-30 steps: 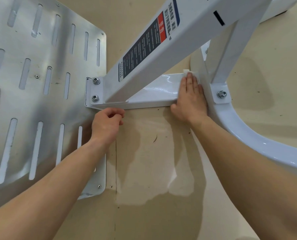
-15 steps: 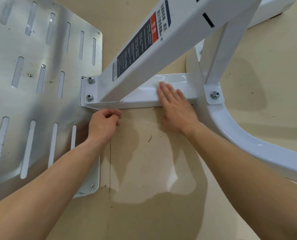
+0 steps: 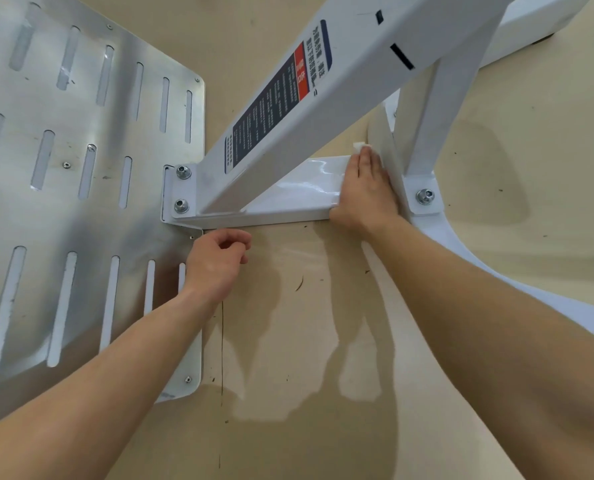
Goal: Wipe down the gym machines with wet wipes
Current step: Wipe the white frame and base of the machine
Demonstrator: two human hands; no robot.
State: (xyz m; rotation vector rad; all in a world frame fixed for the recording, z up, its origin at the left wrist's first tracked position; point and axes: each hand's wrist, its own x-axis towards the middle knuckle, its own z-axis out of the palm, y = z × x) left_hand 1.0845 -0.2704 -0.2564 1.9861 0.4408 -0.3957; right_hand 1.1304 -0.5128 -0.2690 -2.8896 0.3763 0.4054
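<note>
A small corner of the white wet wipe [image 3: 358,146] shows just past the fingertips of the right hand [image 3: 364,194]; the rest of it is hidden under the palm. That hand lies flat with its fingers straight and together, pressing the wipe onto the right end of the low white crossbar [image 3: 288,199] of the gym machine, where the bar meets the upright post [image 3: 440,112]. The thumb hangs over the bar's near edge.

A broad white slanted beam [image 3: 326,140] rises over the crossbar from its left end toward the upper right, and it bears a dark printed label [image 3: 278,95] with a red block. Two bolts [image 3: 183,172] fasten the bracket at the left end of the bar, and a third bolt [image 3: 425,196] sits at the foot of the post, just beside the right hand. From there a curved white base tube [image 3: 461,258] sweeps toward the lower right.

The left hand [image 3: 216,263] hovers just below the near edge of the crossbar, at the corner of the slotted metal footplate [image 3: 81,168]. Its fingers are curled into a loose fist with nothing visible in them. Both bare forearms reach in from the bottom edge over the tan floor [image 3: 288,375], which carries shiny damp-looking patches and a few dark scuffs
</note>
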